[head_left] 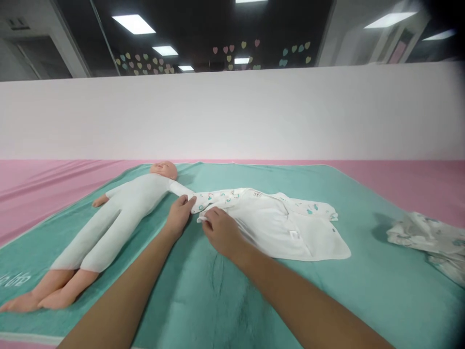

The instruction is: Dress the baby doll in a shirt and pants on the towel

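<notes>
A white baby shirt (261, 225) with small printed figures on its sleeves lies spread on the green towel. My left hand (180, 212) pinches the cuff of its left-hand sleeve, close to the doll's arm. With bent fingers my right hand (222, 230) grips a white edge of the same shirt, just to the right of my left hand. A baby doll (136, 196) in a white body lies on its back at the left, head away from me and bare feet near me. The doll's hand next to the cuff is hidden.
The green towel (196, 295) covers a pink sheet (378, 182). Crumpled printed cloth (432, 237) lies at the right edge. A white wall panel (232, 116) stands behind, with dark glass bearing heart stickers above it.
</notes>
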A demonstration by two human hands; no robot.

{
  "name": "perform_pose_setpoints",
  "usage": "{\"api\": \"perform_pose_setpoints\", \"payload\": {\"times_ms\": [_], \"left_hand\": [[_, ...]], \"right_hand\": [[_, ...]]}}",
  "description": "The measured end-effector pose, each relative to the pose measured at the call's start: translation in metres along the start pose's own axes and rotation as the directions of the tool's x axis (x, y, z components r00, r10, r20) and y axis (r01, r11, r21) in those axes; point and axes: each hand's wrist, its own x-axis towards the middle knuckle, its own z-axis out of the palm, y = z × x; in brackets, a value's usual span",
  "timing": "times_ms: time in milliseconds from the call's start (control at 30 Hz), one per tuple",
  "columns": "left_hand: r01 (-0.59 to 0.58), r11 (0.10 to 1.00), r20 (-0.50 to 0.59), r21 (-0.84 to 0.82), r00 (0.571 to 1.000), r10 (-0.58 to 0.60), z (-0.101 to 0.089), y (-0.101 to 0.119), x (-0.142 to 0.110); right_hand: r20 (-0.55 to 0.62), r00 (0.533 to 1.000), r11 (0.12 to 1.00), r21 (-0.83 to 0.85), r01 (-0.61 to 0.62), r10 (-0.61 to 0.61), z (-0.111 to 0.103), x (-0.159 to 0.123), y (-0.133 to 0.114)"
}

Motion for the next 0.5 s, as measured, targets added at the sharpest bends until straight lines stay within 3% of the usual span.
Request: {"api": "perform_pose_setpoints", "payload": {"times_ms": [100, 200, 300, 400, 500], "left_hand": [[0.008, 1.000, -0.001, -0.019, 1.000, -0.008, -0.001, 0.003, -0.002], [0.028, 0.997, 0.022, -0.077, 0.999, -0.027, -0.002, 0.003, -0.003], [0.051, 0.994, 0.030, -0.100, 0.998, -0.049, -0.004, 0.002, -0.002], [0.014, 0.991, -0.042, 0.131, 0.999, -0.009, -0.008, 0.000, 0.000], [-0.016, 0.955, -0.082, 0.295, 0.996, 0.042, -0.012, -0.003, 0.001]], "right_hand": [[-0.078, 0.989, 0.955, 0.279, -0.098, 0.124, -0.009, -0.001, 0.000], [-0.138, 0.979, 0.886, 0.458, -0.073, 0.152, -0.017, -0.003, -0.002], [-0.153, 0.986, 0.874, 0.486, 0.021, 0.062, -0.022, -0.005, -0.004], [-0.089, 0.996, 0.894, 0.443, 0.069, -0.033, -0.023, -0.007, -0.006], [-0.003, 0.999, 0.906, 0.422, 0.036, -0.038, -0.021, -0.008, -0.005]]}}
